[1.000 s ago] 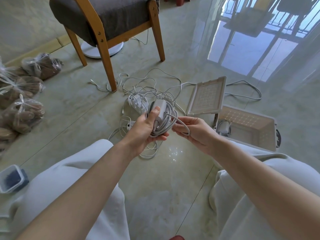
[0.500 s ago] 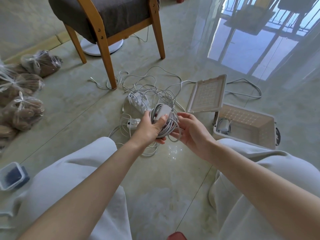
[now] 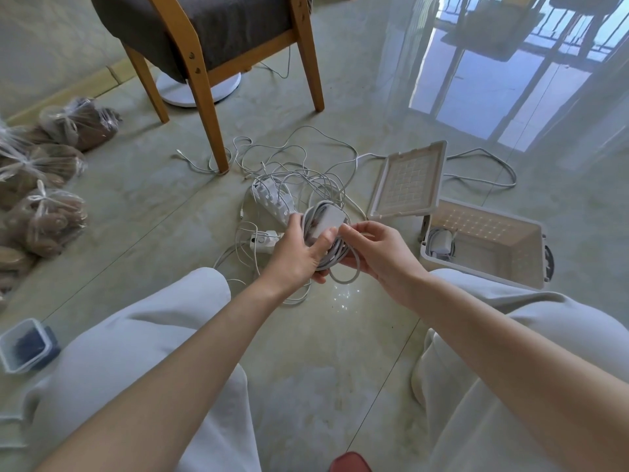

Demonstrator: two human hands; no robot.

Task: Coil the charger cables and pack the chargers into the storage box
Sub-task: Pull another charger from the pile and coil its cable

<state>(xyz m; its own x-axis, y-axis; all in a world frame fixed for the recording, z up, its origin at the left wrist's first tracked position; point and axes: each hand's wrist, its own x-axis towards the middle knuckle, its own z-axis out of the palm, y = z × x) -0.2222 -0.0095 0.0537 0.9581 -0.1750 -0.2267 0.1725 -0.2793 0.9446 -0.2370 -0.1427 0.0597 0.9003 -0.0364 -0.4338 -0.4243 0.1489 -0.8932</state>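
My left hand point(image 3: 299, 257) grips a white charger brick point(image 3: 327, 220) with its grey cable wound around it. My right hand point(image 3: 381, 253) meets it from the right, its fingers curled on the cable loop point(image 3: 347, 274) that hangs below the bundle. The white storage box point(image 3: 531, 264) stands open to the right, its lid point(image 3: 408, 180) tilted up. One coiled charger point(image 3: 440, 245) lies in the box's left corner. A tangle of white cables point(image 3: 299, 178) and a power strip point(image 3: 272, 199) lie on the floor behind my hands.
A wooden chair point(image 3: 204, 46) stands at the back, one leg beside the cables. Tied plastic bags point(image 3: 44, 185) line the left side. A small clear container point(image 3: 25, 345) sits by my left knee. A loose cable point(image 3: 486, 165) loops behind the box.
My right hand has moved in from the stretched cable end to the bundle, and the free length has shrunk to a short loop. Both hands have shifted slightly right.
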